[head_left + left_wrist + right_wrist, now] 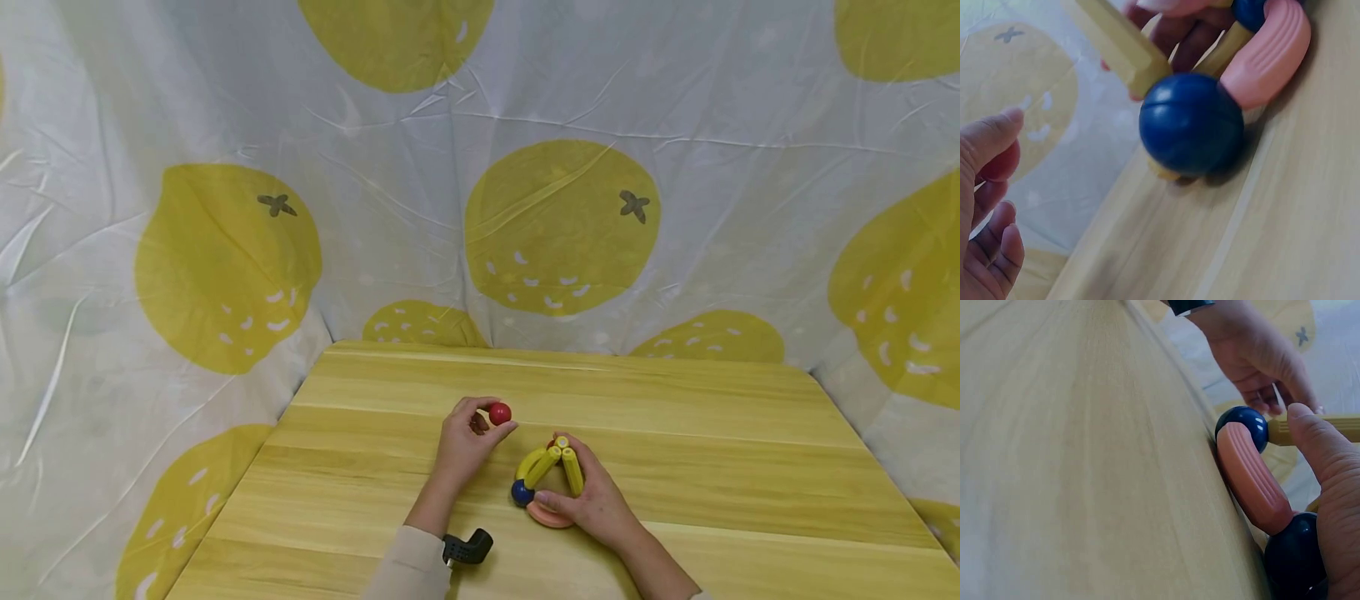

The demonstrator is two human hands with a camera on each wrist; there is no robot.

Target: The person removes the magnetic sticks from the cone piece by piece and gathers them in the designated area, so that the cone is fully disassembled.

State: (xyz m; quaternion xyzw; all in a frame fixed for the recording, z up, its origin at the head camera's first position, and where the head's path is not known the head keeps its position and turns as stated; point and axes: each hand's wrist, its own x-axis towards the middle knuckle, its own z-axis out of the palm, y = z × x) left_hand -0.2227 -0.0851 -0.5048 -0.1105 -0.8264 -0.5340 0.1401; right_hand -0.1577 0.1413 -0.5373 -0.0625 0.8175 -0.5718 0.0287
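Observation:
Between thumb and fingertips my left hand pinches a small red ball, held up above the table. My right hand grips a structure of rods and balls from its right side. Yellow rods lean together at its top, and a curved pink piece lies at its base. A dark blue ball forms the left corner, and another blue ball shows by the right thumb in the right wrist view. Part of a red piece behind the top is mostly hidden by the rods and the right hand.
A wooden table lies under both hands. Behind it hangs a pale curtain printed with yellow lemons. A black device sits at the left wrist, near the sleeve.

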